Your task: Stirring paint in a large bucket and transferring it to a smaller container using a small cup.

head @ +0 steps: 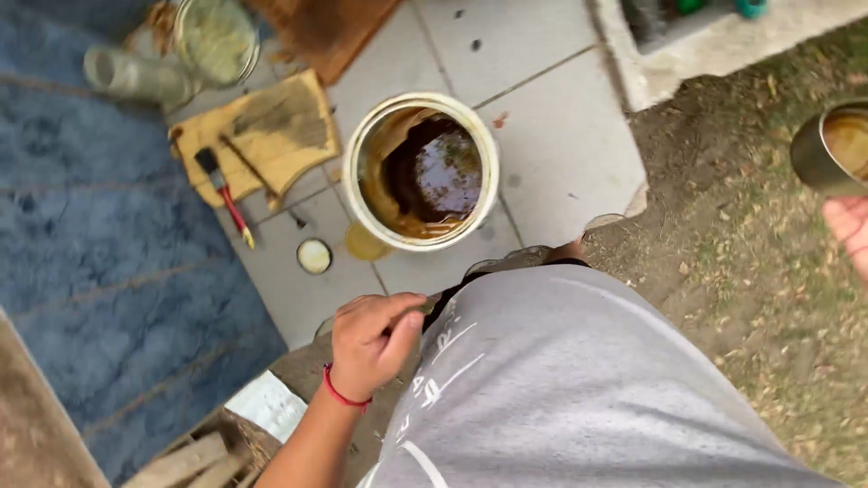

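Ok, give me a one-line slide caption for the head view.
Left hand closed near the waist above an open paint can, right hand holding a small tin over soil.

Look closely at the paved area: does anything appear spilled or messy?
Yes. A brownish puddle lies on the paving beside the open paint can, whose inner wall is smeared brown. A small round lid lies loose nearby.

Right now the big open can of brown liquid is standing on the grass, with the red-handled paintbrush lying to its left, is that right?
Not quite. The big open can of brown liquid stands on the grey paving tiles, not on the grass, which lies off to the right. The red-handled paintbrush does lie to its left. The head view shows this.
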